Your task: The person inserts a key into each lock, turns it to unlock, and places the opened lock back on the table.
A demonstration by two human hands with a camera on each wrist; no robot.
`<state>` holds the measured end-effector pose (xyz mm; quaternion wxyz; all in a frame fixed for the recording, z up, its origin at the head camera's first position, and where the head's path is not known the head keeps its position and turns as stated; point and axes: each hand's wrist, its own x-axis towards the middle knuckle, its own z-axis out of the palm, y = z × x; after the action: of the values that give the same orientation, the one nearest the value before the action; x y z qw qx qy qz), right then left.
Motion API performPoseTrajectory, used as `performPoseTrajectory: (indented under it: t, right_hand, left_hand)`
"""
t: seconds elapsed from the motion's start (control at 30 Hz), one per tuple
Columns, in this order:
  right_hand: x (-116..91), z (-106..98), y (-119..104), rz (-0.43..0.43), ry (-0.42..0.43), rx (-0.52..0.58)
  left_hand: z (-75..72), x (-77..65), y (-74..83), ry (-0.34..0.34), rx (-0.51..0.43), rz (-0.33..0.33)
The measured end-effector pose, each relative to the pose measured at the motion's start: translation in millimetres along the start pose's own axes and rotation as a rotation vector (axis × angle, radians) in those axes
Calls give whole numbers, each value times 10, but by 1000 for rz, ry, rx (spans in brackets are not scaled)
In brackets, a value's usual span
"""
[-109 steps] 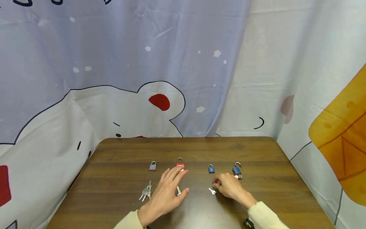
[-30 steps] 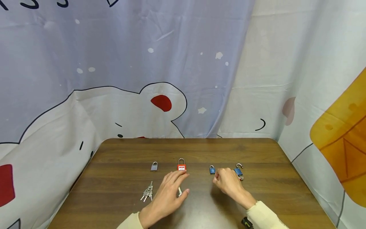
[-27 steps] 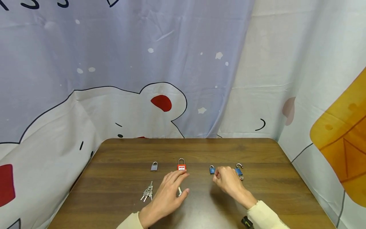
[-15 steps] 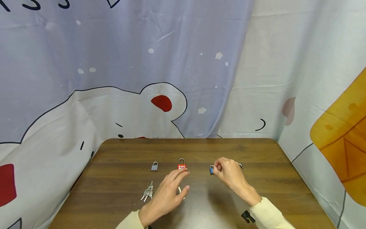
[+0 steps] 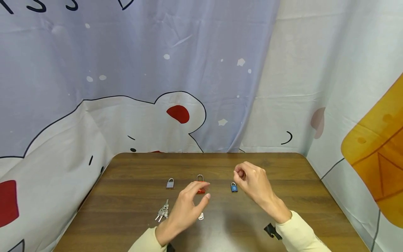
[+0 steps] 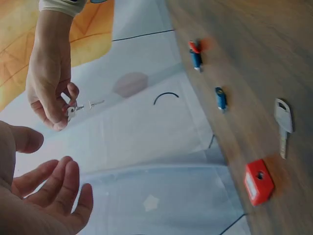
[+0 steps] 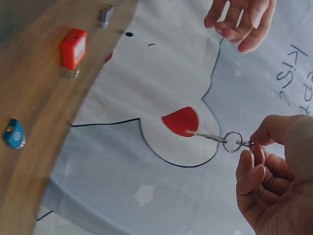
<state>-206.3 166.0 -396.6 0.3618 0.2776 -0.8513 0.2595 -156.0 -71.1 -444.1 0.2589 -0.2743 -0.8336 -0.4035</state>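
Note:
Thumb and fingertips of my right hand (image 5: 256,185) pinch one of the small silver keys (image 7: 205,136) on a split ring; another key dangles from the ring above the table. My left hand (image 5: 186,208) hovers with nothing in it, fingers bent loosely and thumb apart, partly covering a red padlock (image 5: 200,191). Below that hand lies a single key (image 6: 283,117), mostly covered in the head view. A small blue padlock (image 5: 234,188) stands just left of my right hand. Another blue padlock (image 6: 196,59), with something red by it, is hidden behind that hand in the head view.
On the left of the wooden table (image 5: 141,168) stands a grey padlock (image 5: 170,183), with a bunch of keys (image 5: 163,211) lying nearer. A printed curtain (image 5: 220,87) hangs behind the table's back edge.
My right hand has taken the small ringed keys off the table and risen upward with them, now covering the open blue padlock. My left hand has shifted slightly, its fingers curving more.

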Motion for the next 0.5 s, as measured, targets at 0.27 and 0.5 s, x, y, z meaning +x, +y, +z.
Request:
performPoseTrajectory:
  t: [0.27, 0.5]
  right_hand:
    - [135, -136, -135, -79, 63, 44]
    - [235, -262, -309, -115, 67, 78]
  left_hand:
    - [-39, 152, 130, 47, -198, -102]
    - [-15, 261, 256, 28, -322, -236]
